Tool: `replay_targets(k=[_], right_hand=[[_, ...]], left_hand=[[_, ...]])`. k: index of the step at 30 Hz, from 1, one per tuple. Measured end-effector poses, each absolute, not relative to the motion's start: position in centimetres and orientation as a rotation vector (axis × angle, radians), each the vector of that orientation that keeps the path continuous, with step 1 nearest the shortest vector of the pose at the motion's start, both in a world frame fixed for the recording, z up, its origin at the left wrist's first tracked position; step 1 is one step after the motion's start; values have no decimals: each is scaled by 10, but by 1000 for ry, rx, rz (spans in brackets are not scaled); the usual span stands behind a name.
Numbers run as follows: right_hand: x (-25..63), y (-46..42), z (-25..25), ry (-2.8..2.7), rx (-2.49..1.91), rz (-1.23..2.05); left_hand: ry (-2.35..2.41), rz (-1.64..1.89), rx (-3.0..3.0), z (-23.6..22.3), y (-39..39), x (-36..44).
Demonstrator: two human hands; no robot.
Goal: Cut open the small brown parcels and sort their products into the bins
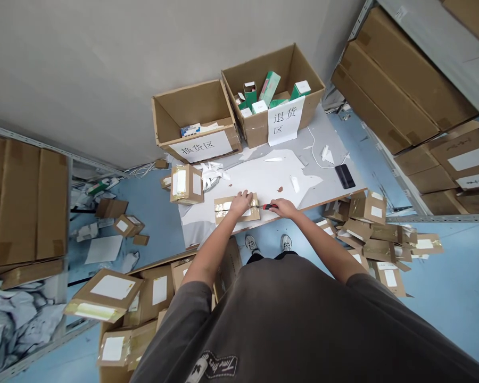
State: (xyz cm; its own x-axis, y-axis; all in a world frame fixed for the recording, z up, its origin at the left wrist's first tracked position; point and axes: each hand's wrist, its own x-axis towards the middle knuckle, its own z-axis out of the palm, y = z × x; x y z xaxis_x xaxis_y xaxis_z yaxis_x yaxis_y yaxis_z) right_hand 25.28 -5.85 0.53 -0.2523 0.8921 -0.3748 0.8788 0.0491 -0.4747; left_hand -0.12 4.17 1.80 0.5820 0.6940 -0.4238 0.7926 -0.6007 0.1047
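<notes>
A small, flat cardboard box (222, 206) with clear tape and a white label lies near the table's front edge. My left hand (241, 202) is on top of it, fingers bent over its far side, holding it against the table. At the box's right end, my right hand (284, 208) is closed around a red and black utility knife (268, 206). The knife points left, its tip at the taped edge; whether it is cutting into the box cannot be made out.
Two open cartons with paper signs, the left carton (163, 143) and the right carton (255, 135), stand at the table's back. A taped box (187, 184) sits left, a black phone (345, 176) right. Boxes pile up on the floor both sides; shelves (423, 218) flank the table.
</notes>
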Motion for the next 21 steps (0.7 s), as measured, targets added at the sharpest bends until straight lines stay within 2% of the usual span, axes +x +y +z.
replay_targets(k=[13,21], right_hand=[[257,-62,15,-2338,-1887,924],[244,-55,18,-2408,-1907,792]], left_hand=[[1118,-485,2561,2,32,-4],[1137,-441,2538,8,29,-3]])
